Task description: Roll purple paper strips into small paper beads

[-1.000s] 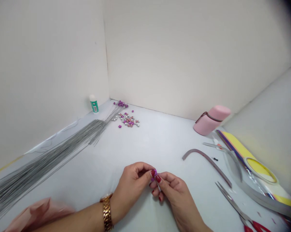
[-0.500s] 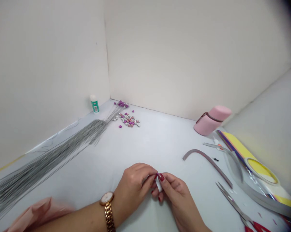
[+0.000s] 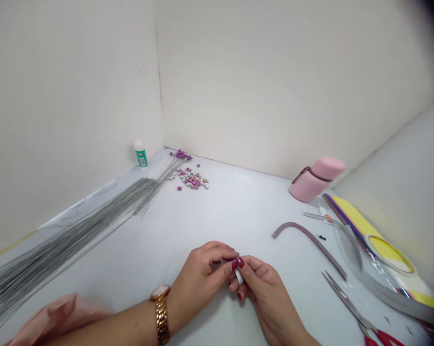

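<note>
At the front middle of the table my left hand (image 3: pixel 206 275) and my right hand (image 3: pixel 266 286) meet, fingertips touching. Between them is a small paper strip (image 3: pixel 239 277), with a white tail hanging down and a bit of purple at its upper end. My right thumb and fingers pinch the strip close to the purple part. The left thumb and forefinger close on that same purple end, mostly hiding it. A gold watch (image 3: pixel 161 307) is on my left wrist.
Thin grey wires (image 3: pixel 83 233) lie along the left, near small purple, pink and silver stars (image 3: pixel 194 180). A glue stick (image 3: pixel 141 154) stands behind. At right are a pink bottle (image 3: pixel 316 180), curved strips (image 3: pixel 316 242), scissors (image 3: pixel 348 300), a tape roll (image 3: pixel 411 266) and yellow sheets (image 3: pixel 353 214).
My left fingers have shifted slightly right and over the purple end of the strip, and the left thumb has come up against it. The right hand stays nearly in place.
</note>
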The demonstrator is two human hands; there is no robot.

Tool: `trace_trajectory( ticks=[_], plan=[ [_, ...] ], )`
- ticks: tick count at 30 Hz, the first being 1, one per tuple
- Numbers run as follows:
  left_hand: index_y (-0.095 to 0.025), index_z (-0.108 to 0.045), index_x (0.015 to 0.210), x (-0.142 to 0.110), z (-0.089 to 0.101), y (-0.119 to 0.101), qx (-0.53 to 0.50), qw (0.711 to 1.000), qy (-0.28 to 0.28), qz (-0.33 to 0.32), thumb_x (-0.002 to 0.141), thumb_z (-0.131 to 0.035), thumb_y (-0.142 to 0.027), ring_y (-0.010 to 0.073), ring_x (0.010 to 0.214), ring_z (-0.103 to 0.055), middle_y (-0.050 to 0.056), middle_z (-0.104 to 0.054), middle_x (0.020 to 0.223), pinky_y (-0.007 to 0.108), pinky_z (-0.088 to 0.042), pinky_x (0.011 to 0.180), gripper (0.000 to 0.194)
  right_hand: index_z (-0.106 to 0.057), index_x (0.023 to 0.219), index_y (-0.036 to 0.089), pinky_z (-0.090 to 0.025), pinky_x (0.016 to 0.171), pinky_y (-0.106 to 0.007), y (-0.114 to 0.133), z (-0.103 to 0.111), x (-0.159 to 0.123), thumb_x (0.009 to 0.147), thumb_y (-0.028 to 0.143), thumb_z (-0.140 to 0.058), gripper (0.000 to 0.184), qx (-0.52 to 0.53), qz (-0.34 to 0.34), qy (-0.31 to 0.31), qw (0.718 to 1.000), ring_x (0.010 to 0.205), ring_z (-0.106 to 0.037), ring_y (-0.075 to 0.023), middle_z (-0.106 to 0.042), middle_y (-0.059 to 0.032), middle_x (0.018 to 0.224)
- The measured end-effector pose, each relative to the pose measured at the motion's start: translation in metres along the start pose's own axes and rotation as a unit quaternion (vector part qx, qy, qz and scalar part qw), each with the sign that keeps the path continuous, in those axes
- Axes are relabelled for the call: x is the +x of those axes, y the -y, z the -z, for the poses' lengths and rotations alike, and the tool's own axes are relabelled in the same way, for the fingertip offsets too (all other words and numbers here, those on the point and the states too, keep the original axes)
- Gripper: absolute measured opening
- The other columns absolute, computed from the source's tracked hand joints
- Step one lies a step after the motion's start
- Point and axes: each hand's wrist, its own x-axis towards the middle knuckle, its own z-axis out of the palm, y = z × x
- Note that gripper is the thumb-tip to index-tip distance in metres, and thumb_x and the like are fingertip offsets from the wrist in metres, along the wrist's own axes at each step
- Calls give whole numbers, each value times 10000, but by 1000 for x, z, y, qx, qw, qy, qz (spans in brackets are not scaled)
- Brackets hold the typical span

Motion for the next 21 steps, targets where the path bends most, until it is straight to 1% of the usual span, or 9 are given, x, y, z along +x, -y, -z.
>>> trace_trajectory(
  ticks=[1,3,7,9,11,14,16,19,21],
  plan=[
    [-179,-680,810,0,0,0,1,1000,-6,-2,769,-541,-147,137,773,-607,53,-636,887,241,-459,742,148,-626,674,117,-345,437,-183,0,0,0,731,367,-621,256,0,-2,0,1000,478,-496,-93,-599,-20,543],
    [-167,-669,777,-1,-1,0,-20,1000,-18,17,760,-539,-131,125,714,-606,50,-632,871,240,-463,713,135,-624,659,117,-344,435,-181,-1,1,1,737,370,-614,265,-2,-5,1,1000,484,-504,-92,-602,-21,558],
    [-142,-613,770,2,-3,3,-109,987,-27,114,764,-525,-171,115,556,-570,8,-606,627,238,-468,588,92,-624,653,116,-353,444,-186,0,-1,1,719,370,-631,263,-21,-10,-1,1000,500,-521,-99,-622,-34,597],
    [-131,-609,764,4,-3,4,-132,979,-30,150,748,-545,-194,124,553,-565,-3,-590,563,238,-461,573,91,-623,652,116,-350,441,-187,1,-2,0,694,359,-657,250,-35,-12,-6,999,485,-516,-96,-630,-36,593],
    [-126,-619,755,6,-3,4,-130,978,-38,160,735,-560,-203,129,574,-569,4,-605,578,241,-459,589,99,-620,652,116,-344,435,-186,1,-2,0,688,354,-663,245,-42,-13,-6,999,475,-513,-94,-632,-36,588],
    [-134,-632,762,5,-2,2,-104,982,-48,148,742,-551,-206,137,609,-584,19,-637,629,241,-463,609,110,-615,650,114,-339,430,-184,2,-2,-1,699,357,-652,251,-42,-14,-1,999,476,-513,-93,-626,-37,581],
    [-146,-641,773,3,-2,2,-72,988,-53,129,751,-541,-196,141,626,-595,26,-652,666,239,-468,613,114,-617,651,114,-342,432,-186,2,-3,-1,699,368,-649,260,-36,-17,5,999,483,-517,-98,-618,-35,573],
    [-167,-655,765,0,-1,1,9,996,-58,61,760,-534,-156,138,649,-599,20,-650,678,232,-464,641,121,-623,671,116,-350,439,-190,3,-3,-2,705,390,-637,277,-15,-19,10,1000,496,-523,-103,-612,-35,584],
    [-174,-659,748,-1,0,1,51,998,-45,7,771,-528,-141,130,647,-595,9,-635,648,229,-457,668,137,-624,671,114,-350,437,-191,3,-3,-2,711,405,-626,294,-3,-19,8,1000,497,-522,-104,-611,-38,592]
  ],
)
